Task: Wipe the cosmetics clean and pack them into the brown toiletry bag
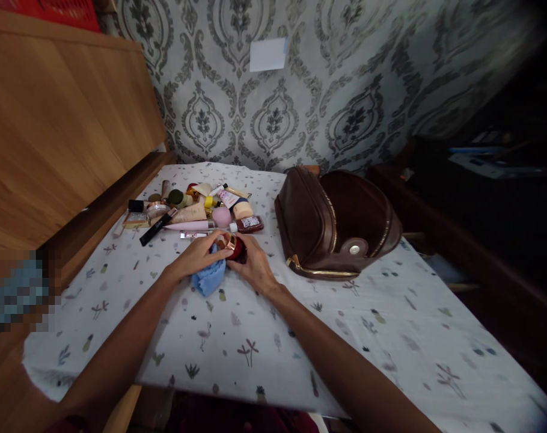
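Note:
My right hand [258,269] is wrapped round a small, round dark-red bottle [238,248] with a shiny gold cap, held just above the cloth-covered table. My left hand [196,255] grips a crumpled light-blue cloth [208,278], its fingers reaching to the gold cap. Part of the bottle is hidden by the fingers. Right behind the hands lies a cluster of cosmetics: a pink makeup sponge [222,216], a small bottle of red-brown liquid [250,224], a long pink tube [190,225], a black tube [158,227] and a beige squeeze tube [187,213].
To the right stands a brown makeup bag [307,216], unzipped with its flap up. A white patterned cloth [237,355] covers the table. A wooden cabinet [66,102] borders the left, and a patterned wall [273,114] rises behind.

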Action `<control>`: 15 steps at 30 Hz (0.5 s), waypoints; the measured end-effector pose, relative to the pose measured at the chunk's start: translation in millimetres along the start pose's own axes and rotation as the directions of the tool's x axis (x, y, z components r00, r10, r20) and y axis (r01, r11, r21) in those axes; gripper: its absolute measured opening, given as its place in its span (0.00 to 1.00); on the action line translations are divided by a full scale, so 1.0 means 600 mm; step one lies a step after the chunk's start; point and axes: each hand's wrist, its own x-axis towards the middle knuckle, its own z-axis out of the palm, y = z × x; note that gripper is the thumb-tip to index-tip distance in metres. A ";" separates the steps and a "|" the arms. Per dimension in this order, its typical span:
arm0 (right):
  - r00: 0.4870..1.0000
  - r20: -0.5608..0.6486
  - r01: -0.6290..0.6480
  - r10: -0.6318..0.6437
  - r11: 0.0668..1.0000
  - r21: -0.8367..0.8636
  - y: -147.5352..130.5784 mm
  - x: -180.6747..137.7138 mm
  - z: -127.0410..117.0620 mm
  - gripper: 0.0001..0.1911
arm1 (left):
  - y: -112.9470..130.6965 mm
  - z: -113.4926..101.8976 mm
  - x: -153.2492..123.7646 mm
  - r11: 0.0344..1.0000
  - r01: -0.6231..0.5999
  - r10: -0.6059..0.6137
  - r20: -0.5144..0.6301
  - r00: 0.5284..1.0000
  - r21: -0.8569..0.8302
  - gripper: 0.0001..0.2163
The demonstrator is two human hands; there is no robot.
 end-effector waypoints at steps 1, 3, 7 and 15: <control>1.000 -0.009 0.007 -0.007 1.000 -0.009 0.000 0.000 0.000 0.34 | -0.003 -0.002 0.000 0.999 -0.031 0.033 0.031 0.999 -0.038 0.25; 1.000 -0.022 0.018 -0.019 0.999 -0.030 -0.001 0.000 0.000 0.34 | -0.009 -0.006 -0.001 0.993 -0.064 0.071 0.072 0.995 -0.104 0.31; 1.000 -0.014 0.008 -0.009 0.999 -0.045 -0.002 -0.001 0.000 0.33 | -0.010 -0.001 -0.003 0.997 0.034 -0.032 0.035 0.999 -0.063 0.32; 1.000 0.007 -0.022 0.022 1.000 0.000 0.003 -0.003 -0.006 0.40 | -0.010 -0.002 0.001 0.988 -0.075 0.080 0.027 0.996 -0.134 0.28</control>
